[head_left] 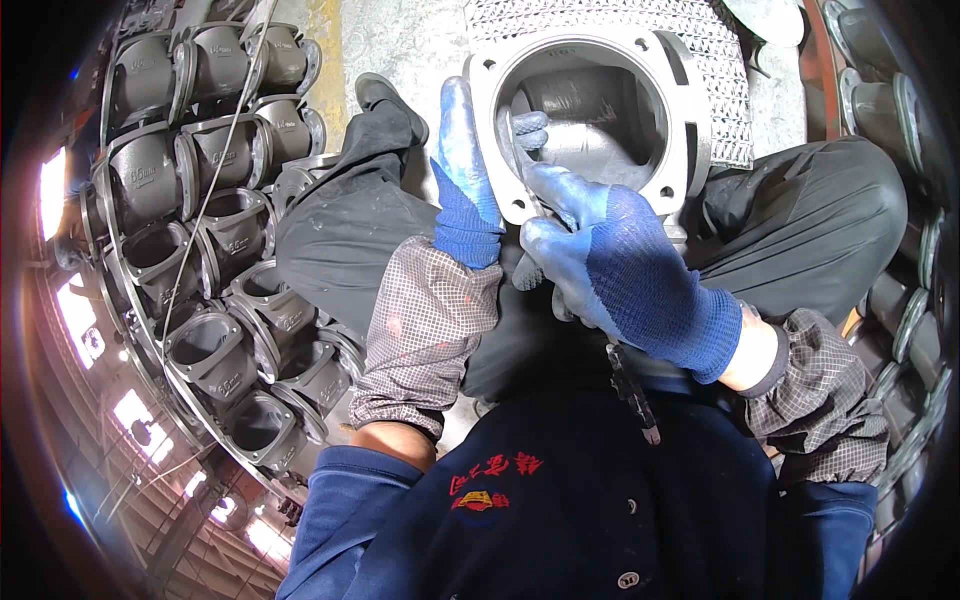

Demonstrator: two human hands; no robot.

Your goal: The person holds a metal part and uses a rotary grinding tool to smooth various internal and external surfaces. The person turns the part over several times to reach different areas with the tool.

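Note:
A large grey metal casting [499, 182], like a valve body with a square holed flange and a round bore, stands between my knees. My left hand [462, 165], in a blue coated glove, lies flat along the casting's left outer side, fingers stretched upward. My right hand [612, 245], gloved alike, is closed at the flange's near edge, its index finger reaching toward the bore. What it grips is mostly hidden under the palm. Grey-blue fingertip-like shapes show inside the bore. Below my right wrist hangs a thin dark piece [630, 390] with a pale tip.
Several dark grey castings [220, 355] are stacked in rows on the left. More flanged castings [885, 115] line the right side. A white textured mat [735, 100] lies beneath and behind the casting. A thin cable [232, 130] runs across the left stack.

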